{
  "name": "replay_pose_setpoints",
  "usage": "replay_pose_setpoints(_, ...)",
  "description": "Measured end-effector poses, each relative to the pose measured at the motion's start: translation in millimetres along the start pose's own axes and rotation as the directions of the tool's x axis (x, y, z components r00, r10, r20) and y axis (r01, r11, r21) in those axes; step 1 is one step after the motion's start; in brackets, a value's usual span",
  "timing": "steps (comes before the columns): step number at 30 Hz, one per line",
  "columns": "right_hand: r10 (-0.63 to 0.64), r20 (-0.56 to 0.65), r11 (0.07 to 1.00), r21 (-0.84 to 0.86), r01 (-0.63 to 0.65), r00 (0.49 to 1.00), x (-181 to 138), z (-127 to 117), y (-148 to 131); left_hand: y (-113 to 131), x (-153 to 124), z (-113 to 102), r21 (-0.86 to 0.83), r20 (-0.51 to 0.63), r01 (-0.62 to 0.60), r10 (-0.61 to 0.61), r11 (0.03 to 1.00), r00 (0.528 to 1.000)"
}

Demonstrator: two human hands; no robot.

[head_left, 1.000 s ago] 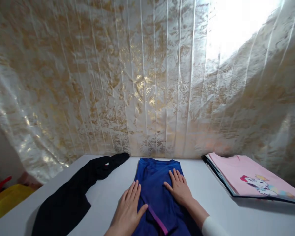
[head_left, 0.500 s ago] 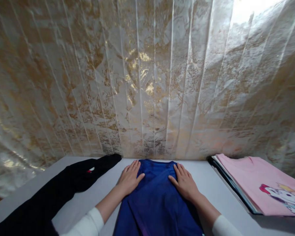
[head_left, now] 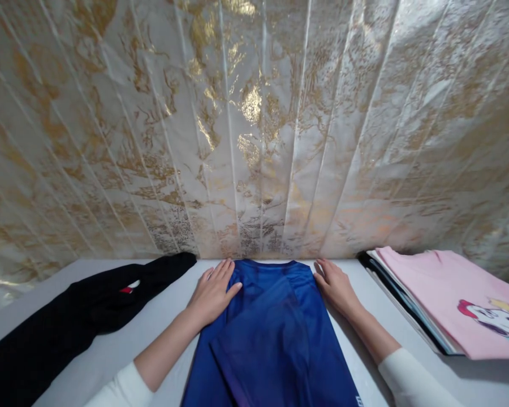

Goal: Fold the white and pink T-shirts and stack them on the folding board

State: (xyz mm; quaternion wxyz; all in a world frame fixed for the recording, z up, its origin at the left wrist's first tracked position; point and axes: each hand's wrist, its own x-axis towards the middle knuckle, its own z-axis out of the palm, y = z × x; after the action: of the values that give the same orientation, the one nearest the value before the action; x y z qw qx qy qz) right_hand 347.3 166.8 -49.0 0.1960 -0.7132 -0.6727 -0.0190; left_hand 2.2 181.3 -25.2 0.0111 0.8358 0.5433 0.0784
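A folded blue garment lies on the white table in front of me, its far edge near the curtain. My left hand rests flat on the garment's upper left corner, fingers stretched out and thumb on the cloth. My right hand lies flat at the garment's upper right edge, fingers pointing to the curtain. Both hands hold nothing. White sleeves cover my forearms lower down.
A black garment lies spread at the left of the table. A stack of folded clothes topped by a pink shirt with a cartoon print sits at the right. A white and gold curtain hangs just behind the table.
Both hands slid up the blue garment and outward to its upper corners. The view has tilted down and drawn closer to the table.
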Motion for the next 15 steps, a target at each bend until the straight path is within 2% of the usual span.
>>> replay_pose_setpoints(4,0.033,-0.033,0.999,0.043,-0.032,0.999,12,-3,3,6,2,-9,-0.010,-0.033,-0.070,0.070,0.997,0.997)
replay_pose_setpoints(9,0.057,-0.041,0.994,0.095,-0.053,0.998,25,4,-7,34,1,-23,-0.151,0.091,-0.144,0.158,0.978,0.983)
replay_pose_setpoints(12,0.026,-0.032,0.992,0.122,-0.022,0.999,30,7,-10,58,2,-25,-0.186,0.007,-0.211,0.216,0.960,0.976)
replay_pose_setpoints(15,0.019,-0.035,0.991,0.130,-0.014,0.999,34,7,-11,81,6,-25,-0.153,-0.089,-0.182,0.170,0.971,0.981)
